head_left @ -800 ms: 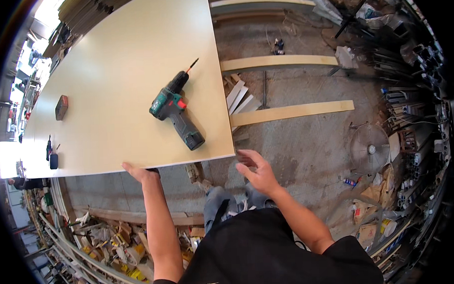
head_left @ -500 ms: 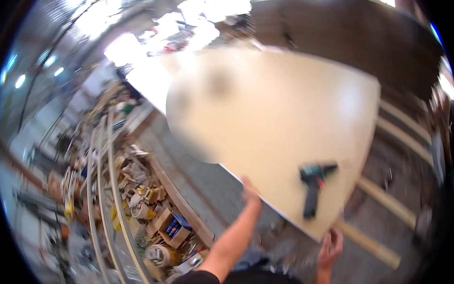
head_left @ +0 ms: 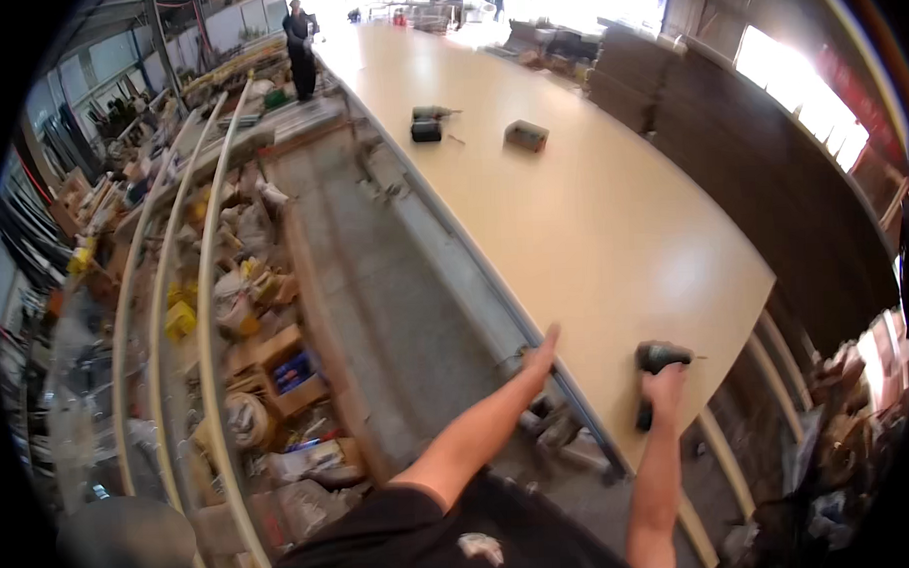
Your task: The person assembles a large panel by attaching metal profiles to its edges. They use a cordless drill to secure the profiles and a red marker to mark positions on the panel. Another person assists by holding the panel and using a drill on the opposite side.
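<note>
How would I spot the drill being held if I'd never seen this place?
Find the long, pale board. Near its closest corner is a dark drill, its bit pointing right. It is in the right grip, whereas the other drill lies farther up the board, untouched.

Far drill (head_left: 427, 125) on panel (head_left: 592, 219), left of box (head_left: 525, 135)

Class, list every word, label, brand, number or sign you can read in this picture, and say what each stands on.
None can be read.
Black shirt: pale print on the front, too blurred to make out.
Drill in the right hand: no lettering legible.
Small block-shaped thing on the pale board: any marking too small.
Blue packs: any lettering too small.
</note>
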{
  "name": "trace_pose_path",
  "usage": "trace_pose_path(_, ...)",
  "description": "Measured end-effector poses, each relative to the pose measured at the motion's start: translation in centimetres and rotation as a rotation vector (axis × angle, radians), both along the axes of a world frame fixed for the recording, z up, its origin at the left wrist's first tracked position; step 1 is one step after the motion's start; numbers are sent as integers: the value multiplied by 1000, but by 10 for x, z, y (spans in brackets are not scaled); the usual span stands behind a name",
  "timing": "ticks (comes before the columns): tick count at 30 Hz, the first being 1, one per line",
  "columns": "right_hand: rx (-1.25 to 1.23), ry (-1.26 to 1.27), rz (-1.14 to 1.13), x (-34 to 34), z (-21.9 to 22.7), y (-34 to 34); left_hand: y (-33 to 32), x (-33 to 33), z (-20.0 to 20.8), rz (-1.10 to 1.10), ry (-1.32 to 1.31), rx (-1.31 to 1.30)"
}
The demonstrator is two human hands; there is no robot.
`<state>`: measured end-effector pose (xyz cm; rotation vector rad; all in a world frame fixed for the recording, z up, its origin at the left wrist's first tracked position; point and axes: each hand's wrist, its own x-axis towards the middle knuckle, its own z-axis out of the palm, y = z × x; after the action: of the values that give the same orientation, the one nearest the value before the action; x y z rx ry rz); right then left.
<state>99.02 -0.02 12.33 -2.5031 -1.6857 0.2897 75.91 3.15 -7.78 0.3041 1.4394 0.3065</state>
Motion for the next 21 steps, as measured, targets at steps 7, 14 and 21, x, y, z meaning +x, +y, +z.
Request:
trace_pose_path(7,783,743,-96,-12,19,198,283,-141,41,312,-433,159)
trace_pose_path(14,781,513,-166,-169,28,99,211,-229,-39,633,-444,-216)
trace_pose_path(21,695,922,139,-333,75,89,233,-257,40,263,-668,163)
